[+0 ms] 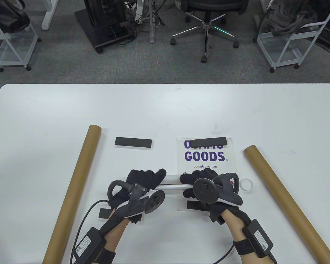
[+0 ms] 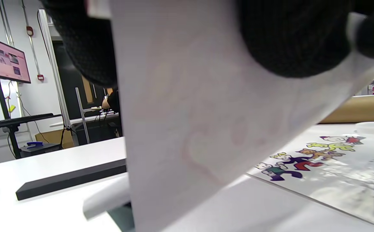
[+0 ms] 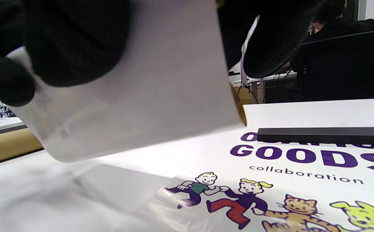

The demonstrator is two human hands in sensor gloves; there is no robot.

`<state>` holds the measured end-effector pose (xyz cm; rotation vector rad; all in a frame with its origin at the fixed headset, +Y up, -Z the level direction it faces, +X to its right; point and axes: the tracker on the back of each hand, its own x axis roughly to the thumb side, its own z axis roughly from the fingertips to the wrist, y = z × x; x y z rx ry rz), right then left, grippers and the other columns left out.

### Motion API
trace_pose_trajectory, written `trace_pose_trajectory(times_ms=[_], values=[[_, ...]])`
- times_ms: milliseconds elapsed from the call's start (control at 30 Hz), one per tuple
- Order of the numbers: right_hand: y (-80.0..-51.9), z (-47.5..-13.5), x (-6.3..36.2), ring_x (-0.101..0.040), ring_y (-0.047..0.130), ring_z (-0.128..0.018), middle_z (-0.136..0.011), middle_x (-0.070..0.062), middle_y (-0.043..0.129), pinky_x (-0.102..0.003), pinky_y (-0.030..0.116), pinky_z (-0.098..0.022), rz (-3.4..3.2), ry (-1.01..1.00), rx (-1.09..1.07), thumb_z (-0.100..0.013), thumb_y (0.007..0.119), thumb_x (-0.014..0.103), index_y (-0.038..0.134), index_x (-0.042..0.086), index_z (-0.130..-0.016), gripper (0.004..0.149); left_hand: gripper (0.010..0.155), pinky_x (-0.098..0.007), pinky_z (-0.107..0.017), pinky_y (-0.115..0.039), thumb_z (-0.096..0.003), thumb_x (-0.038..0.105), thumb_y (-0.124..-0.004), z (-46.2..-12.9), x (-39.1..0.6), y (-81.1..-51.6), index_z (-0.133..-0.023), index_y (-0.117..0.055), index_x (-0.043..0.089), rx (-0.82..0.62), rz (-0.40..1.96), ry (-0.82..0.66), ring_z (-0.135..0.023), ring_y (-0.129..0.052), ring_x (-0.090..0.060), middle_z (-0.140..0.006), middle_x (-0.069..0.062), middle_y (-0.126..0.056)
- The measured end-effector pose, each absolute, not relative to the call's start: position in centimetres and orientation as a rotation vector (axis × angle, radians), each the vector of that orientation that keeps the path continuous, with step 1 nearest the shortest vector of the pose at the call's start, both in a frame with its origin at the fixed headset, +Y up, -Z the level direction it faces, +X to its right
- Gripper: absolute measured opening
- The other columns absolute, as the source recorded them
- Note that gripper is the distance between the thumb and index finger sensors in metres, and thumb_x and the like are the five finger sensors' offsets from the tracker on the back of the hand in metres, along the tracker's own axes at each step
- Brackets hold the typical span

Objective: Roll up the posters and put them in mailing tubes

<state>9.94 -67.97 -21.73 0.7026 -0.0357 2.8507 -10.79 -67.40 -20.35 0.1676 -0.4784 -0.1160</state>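
Both hands grip one rolled poster (image 1: 172,183) near the table's (image 1: 44,110) front edge: left hand (image 1: 143,180) on one end, right hand (image 1: 202,183) on the other. Its long axis runs left-right; each mailing tube lies alongside, the right tube (image 1: 286,198) nearer.

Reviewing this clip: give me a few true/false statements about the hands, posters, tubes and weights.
1. Both hands hold one rolled poster. True: left hand, right hand.
2. The flat poster has no weight on it. False: a black bar lies across its far edge.
3. Two cardboard tubes lie on the table. True: left tube, right tube.
4. The rolled poster is already inside a tube. False: it is outside both.
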Motion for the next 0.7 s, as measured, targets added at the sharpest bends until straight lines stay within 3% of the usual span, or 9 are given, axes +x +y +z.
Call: trace_pose_trajectory(times_ms=[133, 233, 300, 400, 433, 500, 533, 600, 700], values=[[-67.87, -21.68, 9.96, -0.024, 0.101, -0.064, -0.062, 0.009, 0.097, -0.057, 0.076, -0.065, 2.894, -0.117, 0.688, -0.030, 0.085, 0.047, 0.079, 0.020, -0.088, 0.064, 0.076, -0.039, -0.066, -0.090, -0.0347, 0.059, -0.084, -20.46, -10.89, -67.36, -0.105, -0.072, 0.032, 0.193, -0.101, -0.477, -0.049, -0.110, -0.010, -0.064, 0.014, -0.104], [-67.93, -21.53, 9.71, -0.022, 0.104, -0.060, -0.064, 0.008, 0.100, -0.054, 0.079, -0.063, 2.936, -0.125, 0.689, -0.031, 0.083, 0.046, 0.081, 0.020, -0.086, 0.061, 0.069, -0.039, -0.065, -0.090, -0.0360, 0.059, -0.083, -20.46, -10.84, -67.26, -0.100, -0.078, 0.032, 0.192, -0.106, -0.481, -0.048, -0.112, -0.011, -0.063, 0.013, -0.106], [-68.07, -21.47, 9.56, -0.024, 0.104, -0.060, -0.066, 0.007, 0.100, -0.055, 0.078, -0.063, 2.943, -0.089, 0.697, -0.035, 0.079, 0.044, 0.081, 0.021, -0.086, 0.057, 0.056, -0.042, -0.068, -0.088, -0.0405, 0.056, -0.079, -20.37, -10.76, -67.41, -0.093, -0.082, 0.035, 0.170, -0.113, -0.486, -0.053, -0.110, -0.013, -0.067, 0.012, -0.105], [-68.23, -21.48, 9.54, -0.030, 0.096, -0.065, -0.072, 0.001, 0.092, -0.062, 0.071, -0.065, 2.904, -0.039, 0.673, -0.043, 0.071, 0.040, 0.073, 0.022, -0.092, 0.052, 0.050, -0.048, -0.074, -0.080, -0.0494, 0.051, -0.064, -20.43, -10.77, -67.71, -0.096, -0.074, 0.036, 0.144, -0.126, -0.478, -0.058, -0.101, -0.015, -0.074, 0.010, -0.096], [-68.24, -21.51, 9.49, -0.033, 0.093, -0.061, -0.072, -0.004, 0.089, -0.065, 0.069, -0.065, 2.884, -0.029, 0.657, -0.045, 0.069, 0.038, 0.072, 0.021, -0.093, 0.051, 0.050, -0.049, -0.074, -0.078, -0.0503, 0.050, -0.062, -20.45, -10.74, -67.75, -0.096, -0.073, 0.035, 0.135, -0.115, -0.474, -0.057, -0.099, -0.016, -0.074, 0.009, -0.095], [-68.29, -21.55, 9.36, -0.035, 0.086, -0.060, -0.074, -0.007, 0.084, -0.069, 0.064, -0.066, 2.897, 0.093, 0.633, -0.047, 0.067, 0.038, 0.066, 0.019, -0.095, 0.052, 0.049, -0.049, -0.074, -0.078, -0.0496, 0.052, -0.065, -20.53, -10.70, -67.66, -0.095, -0.072, 0.036, 0.140, -0.117, -0.472, -0.054, -0.096, -0.017, -0.071, 0.009, -0.094], [-68.39, -21.52, 9.28, -0.034, 0.085, -0.060, -0.074, -0.006, 0.082, -0.068, 0.064, -0.066, 2.900, 0.106, 0.644, -0.046, 0.073, 0.040, 0.064, 0.019, -0.095, 0.054, 0.049, -0.048, -0.073, -0.079, -0.0478, 0.054, -0.068, -20.52, -10.62, -67.60, -0.093, -0.073, 0.036, 0.152, -0.135, -0.471, -0.052, -0.096, -0.016, -0.069, 0.010, -0.094], [-68.57, -21.42, 9.14, -0.030, 0.087, -0.057, -0.071, -0.003, 0.083, -0.067, 0.067, -0.066, 2.951, 0.043, 0.668, -0.043, 0.076, 0.039, 0.065, 0.022, -0.093, 0.054, 0.049, -0.046, -0.072, -0.080, -0.0436, 0.055, -0.078, -20.49, -10.43, -67.70, -0.089, -0.074, 0.037, 0.158, -0.165, -0.474, -0.050, -0.096, -0.014, -0.066, 0.012, -0.094], [-68.71, -21.44, 9.15, -0.031, 0.088, -0.058, -0.071, -0.003, 0.085, -0.067, 0.067, -0.066, 2.923, 0.029, 0.658, -0.045, 0.073, 0.037, 0.070, 0.023, -0.091, 0.048, 0.042, -0.046, -0.073, -0.080, -0.0466, 0.051, -0.077, -20.35, -10.26, -67.96, -0.086, -0.076, 0.039, 0.158, -0.198, -0.491, -0.056, -0.099, -0.014, -0.070, 0.012, -0.096]])
